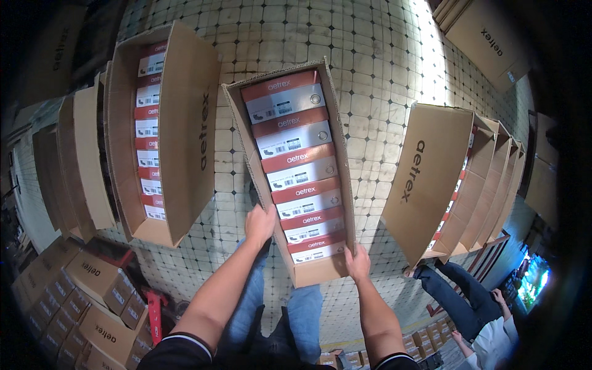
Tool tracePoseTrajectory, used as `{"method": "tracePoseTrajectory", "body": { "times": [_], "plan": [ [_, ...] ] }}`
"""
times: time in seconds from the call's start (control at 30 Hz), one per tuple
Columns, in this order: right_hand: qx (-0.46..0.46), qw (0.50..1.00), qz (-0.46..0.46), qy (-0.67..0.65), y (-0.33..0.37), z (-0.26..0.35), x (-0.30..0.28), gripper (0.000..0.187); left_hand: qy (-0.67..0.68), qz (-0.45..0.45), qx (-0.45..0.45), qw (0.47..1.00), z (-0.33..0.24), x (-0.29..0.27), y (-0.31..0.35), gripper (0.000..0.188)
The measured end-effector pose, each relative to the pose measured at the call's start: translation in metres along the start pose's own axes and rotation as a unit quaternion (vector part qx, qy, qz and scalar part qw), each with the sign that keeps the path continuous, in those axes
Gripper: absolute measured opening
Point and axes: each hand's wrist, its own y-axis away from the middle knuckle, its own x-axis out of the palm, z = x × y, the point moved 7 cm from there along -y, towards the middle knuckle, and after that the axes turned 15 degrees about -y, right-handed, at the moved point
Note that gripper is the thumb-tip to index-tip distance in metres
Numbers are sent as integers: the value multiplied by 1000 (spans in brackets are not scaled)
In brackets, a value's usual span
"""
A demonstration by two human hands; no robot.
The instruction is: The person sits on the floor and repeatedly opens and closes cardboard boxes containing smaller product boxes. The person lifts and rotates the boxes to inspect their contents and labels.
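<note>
Between my two hands is a long open cardboard carton (320,275), its near end close to my legs. Inside it, a row of red and white shoe boxes (303,155) fills the length, labels facing up. My left hand (261,223) is closed round the carton's left wall near the front. On the right side my right hand (357,261) grips the near right corner, fingers partly hidden behind the cardboard.
Another open carton of shoe boxes (194,142) stands to the left, with more cartons behind it. At right is a row of open cartons (425,179). Stacked closed cartons (102,280) and a red tool-like object (154,313) lie lower left. A person (487,327) stands lower right.
</note>
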Motion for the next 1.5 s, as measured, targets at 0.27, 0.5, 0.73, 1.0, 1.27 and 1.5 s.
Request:
{"method": "tracePoseTrajectory", "body": {
  "times": [0.27,0.5,0.73,1.0,1.27,1.5],
  "plan": [
    [-56,980,56,181,-83,95,-14,37,-156,101,-27,982,27,44,10,47],
    [-124,942,162,266,-104,126,-72,46,-137,11,114,984,-27,7,27,50],
    [-166,963,66,201,-52,107,-191,49,-147,-19,125,981,-120,-21,106,52],
    [-105,976,-134,132,22,-145,-290,37,-61,128,559,817,-285,188,292,22],
    [-5,981,86,172,195,-189,-98,43,-187,263,527,786,-27,254,358,31],
    [4,984,179,15,217,-31,119,47,-117,61,150,980,283,77,195,32]
  ]
}}
